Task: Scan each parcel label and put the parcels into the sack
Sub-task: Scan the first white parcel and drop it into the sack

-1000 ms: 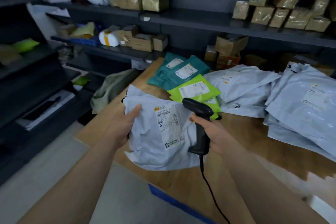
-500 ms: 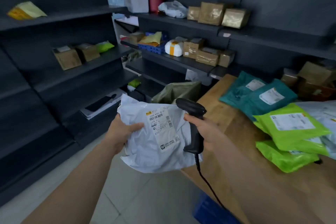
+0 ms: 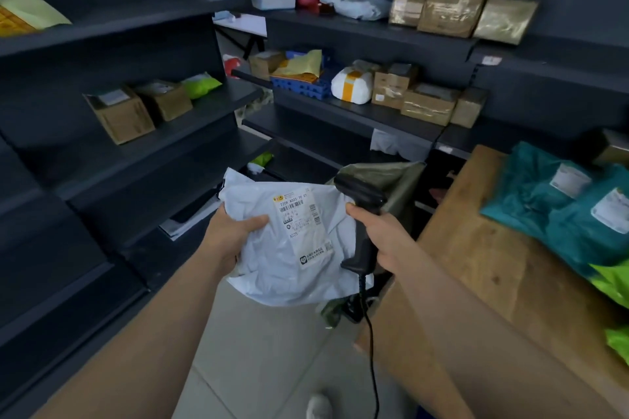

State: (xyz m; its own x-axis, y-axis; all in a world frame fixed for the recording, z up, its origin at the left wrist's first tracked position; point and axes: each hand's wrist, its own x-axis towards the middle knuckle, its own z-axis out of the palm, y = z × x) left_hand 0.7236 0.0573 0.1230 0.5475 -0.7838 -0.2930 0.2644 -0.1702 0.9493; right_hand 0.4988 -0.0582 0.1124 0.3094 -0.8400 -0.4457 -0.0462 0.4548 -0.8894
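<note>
My left hand [image 3: 231,237] grips the left edge of a white poly-bag parcel [image 3: 272,269], held over the floor with its printed label [image 3: 303,224] facing up. My right hand [image 3: 377,231] is closed around the handle of a black corded barcode scanner [image 3: 360,214], whose head sits beside the parcel's upper right corner. Just behind the scanner hangs an olive-green sack [image 3: 398,187], against the left end of the wooden table [image 3: 476,248]. Teal parcels [image 3: 551,211] and lime-green parcels [image 3: 612,286] lie on the table at the right.
Dark metal shelves [image 3: 136,153] line the left and back, holding cardboard boxes [image 3: 119,116], taped brown parcels [image 3: 452,10] and a blue crate [image 3: 303,85]. The scanner cable [image 3: 372,350] hangs down toward the grey tile floor. A white shoe [image 3: 318,406] shows at the bottom.
I have turned left, away from the table. The parcel and scanner have moved off the tabletop and now hang over the floor in front of the sack.
</note>
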